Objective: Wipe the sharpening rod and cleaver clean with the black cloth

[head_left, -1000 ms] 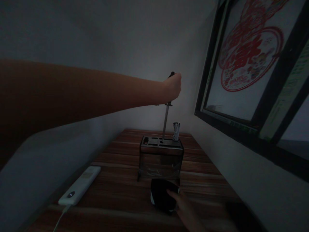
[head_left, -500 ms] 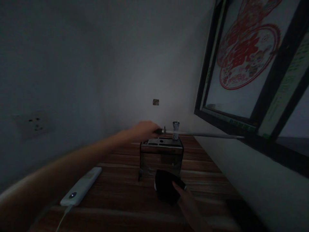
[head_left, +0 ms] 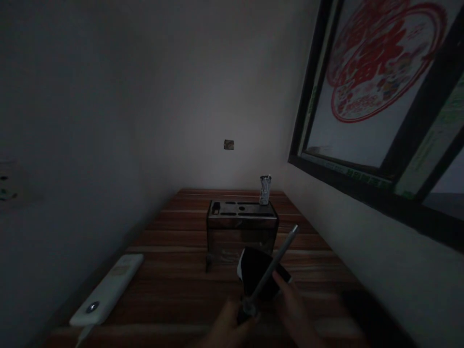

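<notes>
Left hand (head_left: 226, 326) closed round sharpening steel (head_left: 273, 264) handle, rod pointing to one o'clock, right hand (head_left: 295, 309) clamped on black object (head_left: 253, 270).

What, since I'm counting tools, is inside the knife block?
The knife block shows a small dark handle in its left slot and a silvery object at the right rear; other slots look empty. Its interior is too dark to see.

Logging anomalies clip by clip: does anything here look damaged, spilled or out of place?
Nothing spilled or broken. Two small oddities: a crumpled foil-wrapped piece sticks up from the far right corner of the knife block, and a small dark patch marks the wall above it.
</notes>
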`<state>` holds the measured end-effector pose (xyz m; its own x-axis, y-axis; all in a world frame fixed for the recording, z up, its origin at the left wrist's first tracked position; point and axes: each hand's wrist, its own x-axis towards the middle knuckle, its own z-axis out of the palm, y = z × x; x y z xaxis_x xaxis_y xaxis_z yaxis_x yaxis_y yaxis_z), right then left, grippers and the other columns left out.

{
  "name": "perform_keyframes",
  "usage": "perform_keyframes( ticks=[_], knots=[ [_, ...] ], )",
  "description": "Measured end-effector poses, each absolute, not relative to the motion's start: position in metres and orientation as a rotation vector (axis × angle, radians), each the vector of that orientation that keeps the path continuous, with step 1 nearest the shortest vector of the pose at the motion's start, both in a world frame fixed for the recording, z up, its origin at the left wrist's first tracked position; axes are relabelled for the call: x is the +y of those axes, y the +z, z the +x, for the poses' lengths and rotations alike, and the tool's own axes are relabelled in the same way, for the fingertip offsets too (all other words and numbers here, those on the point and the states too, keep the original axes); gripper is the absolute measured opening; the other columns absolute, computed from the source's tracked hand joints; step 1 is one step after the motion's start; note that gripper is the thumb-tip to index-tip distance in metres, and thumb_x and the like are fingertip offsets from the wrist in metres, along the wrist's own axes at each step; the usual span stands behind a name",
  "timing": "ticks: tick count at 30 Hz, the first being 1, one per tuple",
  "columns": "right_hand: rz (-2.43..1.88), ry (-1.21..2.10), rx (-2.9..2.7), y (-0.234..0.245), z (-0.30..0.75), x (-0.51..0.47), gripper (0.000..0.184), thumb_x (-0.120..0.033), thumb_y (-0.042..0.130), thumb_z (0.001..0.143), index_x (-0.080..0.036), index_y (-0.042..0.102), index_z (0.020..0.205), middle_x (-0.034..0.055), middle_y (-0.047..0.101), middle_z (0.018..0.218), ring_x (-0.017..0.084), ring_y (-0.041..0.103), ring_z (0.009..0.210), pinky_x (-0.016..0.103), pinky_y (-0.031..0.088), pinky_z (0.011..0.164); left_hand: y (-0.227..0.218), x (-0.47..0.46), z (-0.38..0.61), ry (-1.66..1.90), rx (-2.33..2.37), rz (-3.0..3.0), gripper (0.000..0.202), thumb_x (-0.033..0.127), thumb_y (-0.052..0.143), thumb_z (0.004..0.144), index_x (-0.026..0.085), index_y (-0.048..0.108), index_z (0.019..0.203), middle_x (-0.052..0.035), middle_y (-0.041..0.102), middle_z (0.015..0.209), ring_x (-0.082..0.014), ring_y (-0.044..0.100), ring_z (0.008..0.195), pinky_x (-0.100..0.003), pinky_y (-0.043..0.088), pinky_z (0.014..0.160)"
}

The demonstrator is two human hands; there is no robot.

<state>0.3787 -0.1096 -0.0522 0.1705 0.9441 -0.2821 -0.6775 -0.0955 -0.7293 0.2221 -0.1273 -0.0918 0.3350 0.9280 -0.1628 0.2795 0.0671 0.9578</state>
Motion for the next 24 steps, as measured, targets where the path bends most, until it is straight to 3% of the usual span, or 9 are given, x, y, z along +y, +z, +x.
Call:
perform_keyframes(
  ticks=[8, 14, 20, 24],
  knots=[
    [-0.851, 1.487, -0.357, -0.058, 0.37, -0.112, 0.033, -0.037, 0.077, 0.055, -0.025, 0.069, 0.085, 0.0022, 0.072, 0.094, 0.025, 0.06, 0.102, 0.039, 0.043, 0.092, -0.077, -0.131, 0.216, 0.632, 1.261, 1.645, 0.031, 0.041, 0.053, 0.073, 0.014, 0.062, 0.085, -0.0047, 0.058, 0.085, -0.0209, 0.05, 0.082, -0.029, 0.04, 0.076],
    [-0.851, 1.398, -0.416, -0.053, 0.369, -0.116, 0.036, -0.037, 0.071, 0.063, -0.024, 0.066, 0.096, 0.003, 0.07, 0.099, 0.023, 0.058, 0.105, 0.04, 0.039, 0.096, -0.06, -0.126, 0.215, 0.591, 1.108, 1.762, 0.031, 0.041, 0.048, 0.077, 0.014, 0.061, 0.083, -0.001, 0.055, 0.072, -0.0157, 0.047, 0.068, -0.024, 0.039, 0.065],
    [-0.94, 1.33, -0.386, -0.047, 0.372, -0.116, 0.03, -0.035, 0.074, 0.059, -0.021, 0.069, 0.085, 0.0026, 0.072, 0.09, 0.024, 0.061, 0.098, 0.04, 0.043, 0.091, -0.058, -0.122, 0.215, 0.615, 0.928, 1.72, 0.029, 0.037, 0.046, 0.08, 0.013, 0.057, 0.089, -0.0002, 0.051, 0.072, -0.0138, 0.044, 0.068, -0.022, 0.037, 0.063],
    [-1.015, 1.248, -0.371, -0.047, 0.372, -0.115, 0.032, -0.037, 0.074, 0.058, -0.02, 0.069, 0.085, 0.0018, 0.072, 0.092, 0.023, 0.062, 0.096, 0.039, 0.044, 0.09, -0.059, -0.122, 0.215, 0.598, 0.927, 1.674, 0.026, 0.039, 0.047, 0.079, 0.014, 0.053, 0.078, 0.0018, 0.043, 0.067, -0.0117, 0.04, 0.064, -0.021, 0.034, 0.059]
  ],
)
